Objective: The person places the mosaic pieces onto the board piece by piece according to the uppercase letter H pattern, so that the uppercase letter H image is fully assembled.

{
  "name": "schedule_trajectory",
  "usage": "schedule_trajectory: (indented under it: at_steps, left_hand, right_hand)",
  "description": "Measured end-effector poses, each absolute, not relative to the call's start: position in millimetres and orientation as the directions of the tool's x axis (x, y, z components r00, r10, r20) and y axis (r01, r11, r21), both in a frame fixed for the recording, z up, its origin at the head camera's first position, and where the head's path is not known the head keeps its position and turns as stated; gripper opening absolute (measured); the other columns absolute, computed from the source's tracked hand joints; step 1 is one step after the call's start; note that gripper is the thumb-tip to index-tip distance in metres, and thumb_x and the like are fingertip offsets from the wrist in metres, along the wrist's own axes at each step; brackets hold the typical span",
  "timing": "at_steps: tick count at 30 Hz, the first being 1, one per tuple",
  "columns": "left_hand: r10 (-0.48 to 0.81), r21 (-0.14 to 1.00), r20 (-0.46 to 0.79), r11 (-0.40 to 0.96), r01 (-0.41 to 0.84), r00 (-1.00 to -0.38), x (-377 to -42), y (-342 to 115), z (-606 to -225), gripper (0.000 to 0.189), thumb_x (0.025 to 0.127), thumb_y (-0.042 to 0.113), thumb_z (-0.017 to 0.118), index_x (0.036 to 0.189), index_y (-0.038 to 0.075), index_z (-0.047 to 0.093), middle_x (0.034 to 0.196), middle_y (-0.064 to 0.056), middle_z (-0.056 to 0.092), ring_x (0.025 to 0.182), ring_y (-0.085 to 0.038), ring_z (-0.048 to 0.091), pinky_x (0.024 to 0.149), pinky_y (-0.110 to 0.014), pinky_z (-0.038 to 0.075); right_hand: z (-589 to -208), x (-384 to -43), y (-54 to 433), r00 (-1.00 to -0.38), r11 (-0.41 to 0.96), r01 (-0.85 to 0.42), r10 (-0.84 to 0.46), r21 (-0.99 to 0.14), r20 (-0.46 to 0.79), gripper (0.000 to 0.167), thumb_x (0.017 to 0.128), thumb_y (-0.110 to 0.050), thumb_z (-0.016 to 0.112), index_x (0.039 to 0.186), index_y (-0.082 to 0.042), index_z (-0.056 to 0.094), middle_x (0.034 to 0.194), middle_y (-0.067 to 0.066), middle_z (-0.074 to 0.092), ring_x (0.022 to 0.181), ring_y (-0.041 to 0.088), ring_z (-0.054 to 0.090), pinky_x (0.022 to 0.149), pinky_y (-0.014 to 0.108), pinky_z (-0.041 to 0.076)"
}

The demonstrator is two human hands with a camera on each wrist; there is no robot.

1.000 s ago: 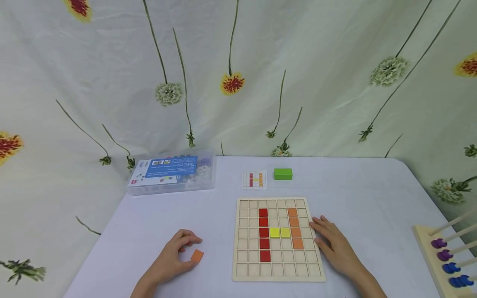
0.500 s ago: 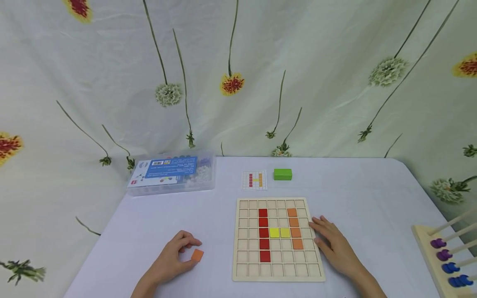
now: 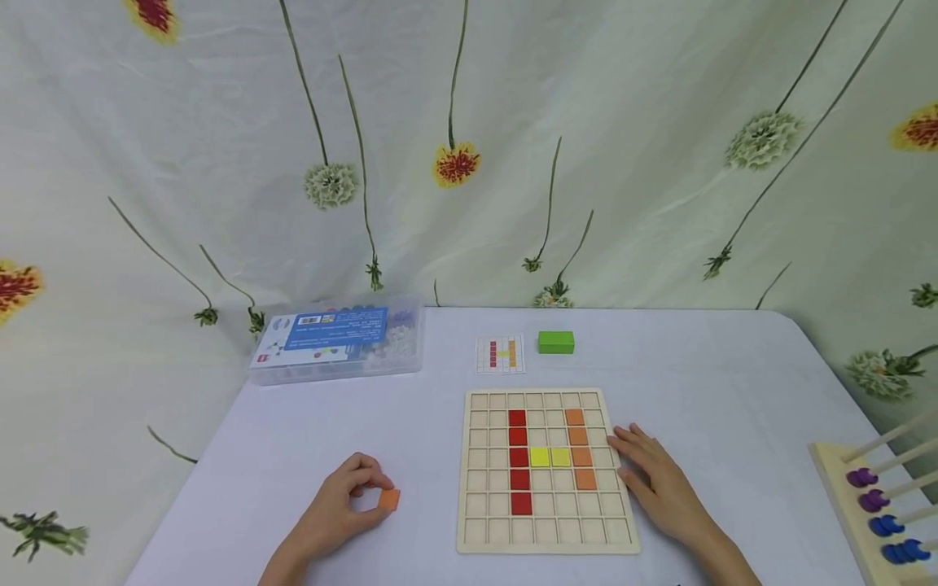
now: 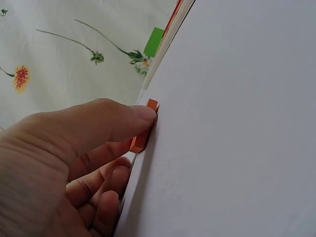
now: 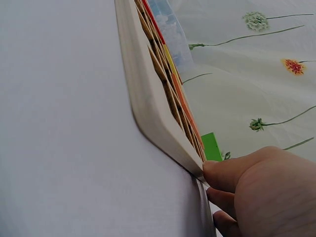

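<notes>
My left hand (image 3: 339, 506) pinches an orange square tile (image 3: 391, 499) between thumb and forefinger, left of the board. In the left wrist view the tile (image 4: 141, 139) is low at the white tabletop, with the thumb along its near side. A wooden grid board (image 3: 486, 531) lies flat in the middle. Its cells hold a column of red tiles (image 3: 519, 457), two yellow tiles (image 3: 550, 457) and a column of orange tiles (image 3: 582, 457), shaped like an H. With fingers loosely extended, my right hand (image 3: 663, 492) rests at the board's right edge. Its thumb touches that edge in the right wrist view.
Behind the board lie a printed pattern card (image 3: 501, 354) and a green block (image 3: 556, 343). A clear plastic case (image 3: 337, 340) with small parts stands at the back left. At the right edge is a wooden rack (image 3: 850, 513) with purple and blue beads on rods.
The fingers of my left hand have closed onto the orange tile, which has turned slightly. My right hand and the board have stayed put.
</notes>
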State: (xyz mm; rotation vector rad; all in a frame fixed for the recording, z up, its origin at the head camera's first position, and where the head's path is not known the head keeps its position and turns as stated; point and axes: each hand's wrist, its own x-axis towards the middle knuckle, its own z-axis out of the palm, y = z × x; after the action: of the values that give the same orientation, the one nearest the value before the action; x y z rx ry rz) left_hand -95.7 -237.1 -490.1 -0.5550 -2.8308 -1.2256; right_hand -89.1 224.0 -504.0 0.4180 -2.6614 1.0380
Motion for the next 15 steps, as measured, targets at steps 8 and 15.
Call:
schedule_trajectory:
  at_steps: [8,15]
  left_hand:
    - [0.218,0.749,0.164,0.608,0.265,-0.962,-97,-229,-487,0.023,0.074,0.013,0.083,0.089,0.022,0.069,0.081,0.012,0.059,0.074,-0.004,0.052,0.065,-0.020,0.043]
    - [0.191,0.706,0.241,0.638,0.307,-0.952,-103,-208,-477,0.026,0.072,0.007,0.083,0.090,0.020,0.070,0.078,0.013,0.060,0.072,-0.003,0.052,0.064,-0.021,0.046]
  right_hand:
    - [-501,-89,224,-0.929,0.702,-0.349,-0.172,-0.621,0.327,0.039,0.091,-0.009,0.065,0.130,-0.007,0.061,0.141,0.016,0.054,0.135,0.045,0.038,0.108,0.002,0.000]
    - [-499,-89,223,-0.930,0.691,-0.348,-0.171,-0.633,0.325,0.039,0.090,-0.008,0.065,0.129,-0.006,0.062,0.140,0.017,0.055,0.135,0.046,0.038,0.108,0.001,0.000]
